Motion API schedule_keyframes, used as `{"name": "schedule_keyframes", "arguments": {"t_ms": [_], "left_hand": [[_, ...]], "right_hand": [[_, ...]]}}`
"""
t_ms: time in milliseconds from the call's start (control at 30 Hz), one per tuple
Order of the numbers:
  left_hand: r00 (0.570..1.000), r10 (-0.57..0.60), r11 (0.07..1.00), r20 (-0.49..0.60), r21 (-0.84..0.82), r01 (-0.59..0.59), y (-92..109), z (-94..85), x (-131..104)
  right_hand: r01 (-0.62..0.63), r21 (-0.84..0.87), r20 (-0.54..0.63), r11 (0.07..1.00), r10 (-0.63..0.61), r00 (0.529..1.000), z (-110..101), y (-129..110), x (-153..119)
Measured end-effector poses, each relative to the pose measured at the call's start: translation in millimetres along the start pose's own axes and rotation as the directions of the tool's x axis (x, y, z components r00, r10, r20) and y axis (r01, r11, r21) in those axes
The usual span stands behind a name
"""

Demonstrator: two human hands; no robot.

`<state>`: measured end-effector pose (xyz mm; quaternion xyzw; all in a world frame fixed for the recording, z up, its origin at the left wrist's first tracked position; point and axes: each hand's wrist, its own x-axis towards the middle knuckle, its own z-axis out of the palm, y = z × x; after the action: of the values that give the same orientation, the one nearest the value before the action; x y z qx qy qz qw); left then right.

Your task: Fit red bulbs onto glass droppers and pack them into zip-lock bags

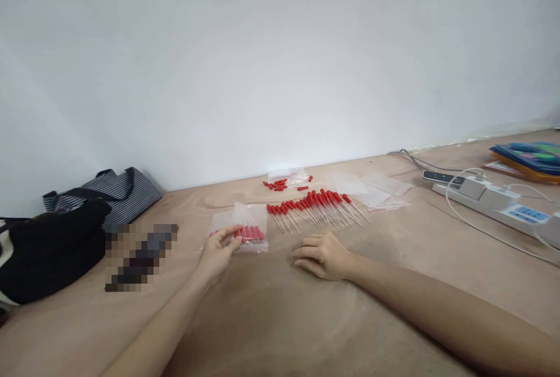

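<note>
My left hand [220, 252] rests at the left edge of a small clear plastic bag [259, 245] of droppers with red rubber bulbs. Its thumb and forefinger are apart, touching the bag by the bulbs; no firm grip shows. Other bags seem to lie beneath this one. My right hand [322, 255] lies on the table, fingers loosely bent and apart, holding nothing. Just beyond it, loose droppers [324, 210] lie side by side in a row, red bulbs away from me and clear thin stems towards me.
Loose red bulbs [280, 185] lie near the wall beside a clear bag [294, 175]. Flat plastic bags [376, 190] are at the right of the droppers. A power strip [494, 202] with cables stands farther right. A striped bag [142, 193] and black cloth [65, 254] are at left.
</note>
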<state>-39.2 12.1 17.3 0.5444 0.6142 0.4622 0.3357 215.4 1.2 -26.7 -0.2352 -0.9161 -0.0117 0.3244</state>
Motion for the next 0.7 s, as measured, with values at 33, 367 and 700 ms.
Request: {"name": "schedule_keyframes", "arguments": {"t_ms": [33, 367, 700], "left_hand": [[1.000, 0.005, 1.000, -0.031, 0.031, -0.004, -0.7, -3.6, 11.0], [0.977, 0.130, 0.926, -0.166, 0.373, -0.060, -9.7, -11.1, 45.5], [0.684, 0.571, 0.522, 0.454, 0.442, -0.729, -13.5, 43.0, -1.1]], "right_hand": [[-0.014, -0.011, 0.005, 1.000, 0.014, 1.000, -2.1, 1.7, -2.7], [-0.064, -0.047, -0.003, 0.997, 0.064, 0.998, -13.8, 3.3, -22.7], [-0.781, -0.368, -0.213, 0.504, 0.772, 0.599, -48.7, 87.6, -12.6]]}}
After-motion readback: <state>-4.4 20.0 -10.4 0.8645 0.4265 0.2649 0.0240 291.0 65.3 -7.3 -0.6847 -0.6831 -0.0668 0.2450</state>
